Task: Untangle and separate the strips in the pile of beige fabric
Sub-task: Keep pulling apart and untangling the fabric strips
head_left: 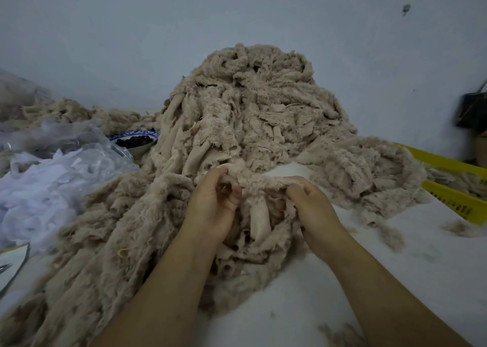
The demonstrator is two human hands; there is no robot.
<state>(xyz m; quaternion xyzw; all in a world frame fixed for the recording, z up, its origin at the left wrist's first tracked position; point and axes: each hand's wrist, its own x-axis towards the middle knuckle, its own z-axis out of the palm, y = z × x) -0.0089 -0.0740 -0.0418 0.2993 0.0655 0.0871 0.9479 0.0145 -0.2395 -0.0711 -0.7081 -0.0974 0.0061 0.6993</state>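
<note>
No brand or label is readable; dark printing along the side of the yellow crate (459,205) at 3 o'clock is too blurred to make out. A tall pile of beige fabric (253,104) fills the centre and 12 o'clock of the view, heaped on a white table (303,294) against a pale wall (105,43). The pile consists of many frayed, fuzzy-edged strips, tangled and overlapping, with smoother woven faces showing here and there; it spills toward 7 o'clock in long loose bands and toward 3 o'clock in a lower mound that reaches the crate. The left hand (213,201) and right hand (313,204), just below centre, each pinch the same strip (261,182), which runs taut between them; both hands are closed on it, fingers curled, palms facing inward. A smoother length of fabric hangs down between the two hands. At 9 o'clock lie crumpled clear plastic bags (60,167), and beside them, at 10 o'clock, a blue-rimmed bowl (135,141) with dark contents touches the foot of the pile. A dark bag (473,109) hangs near the wall at 3 o'clock. Small tufts of lint lie scattered on the table at 4 o'clock
</note>
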